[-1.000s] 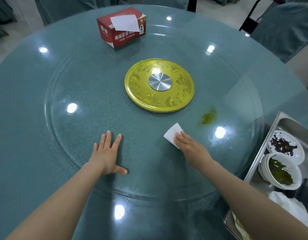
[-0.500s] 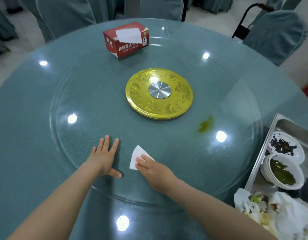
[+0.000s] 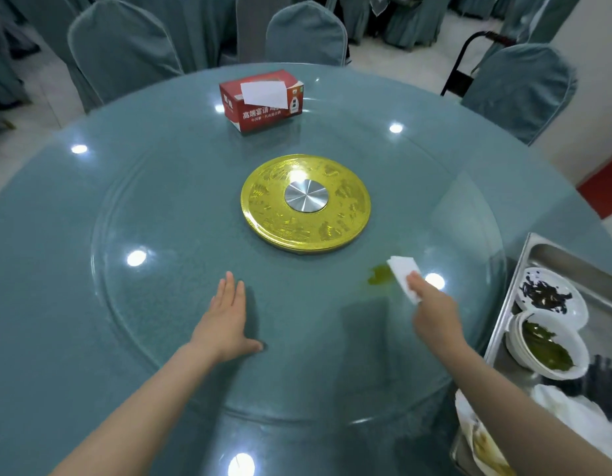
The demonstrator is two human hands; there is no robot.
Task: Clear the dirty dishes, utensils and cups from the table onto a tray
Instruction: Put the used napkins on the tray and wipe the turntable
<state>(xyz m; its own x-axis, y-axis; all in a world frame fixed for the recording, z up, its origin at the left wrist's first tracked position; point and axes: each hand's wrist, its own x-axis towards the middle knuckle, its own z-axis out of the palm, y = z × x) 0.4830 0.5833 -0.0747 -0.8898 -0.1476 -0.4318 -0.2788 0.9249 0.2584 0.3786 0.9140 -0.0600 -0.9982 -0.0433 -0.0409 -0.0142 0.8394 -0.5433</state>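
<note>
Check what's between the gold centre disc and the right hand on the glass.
In the head view, a greenish smear lies on the glass between the gold disc and the right hand, whose folded white tissue sits at the smear's edge.

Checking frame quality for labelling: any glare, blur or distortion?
Head view: round lamp glare spots on the glass turntable; wide-angle bending curves the table edge; right hand and tissue slightly motion-blurred; left hand sharp.

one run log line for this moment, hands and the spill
left hand: flat on glass turntable | right hand: holds white napkin at green stain | dirty bowls in metal tray
</note>
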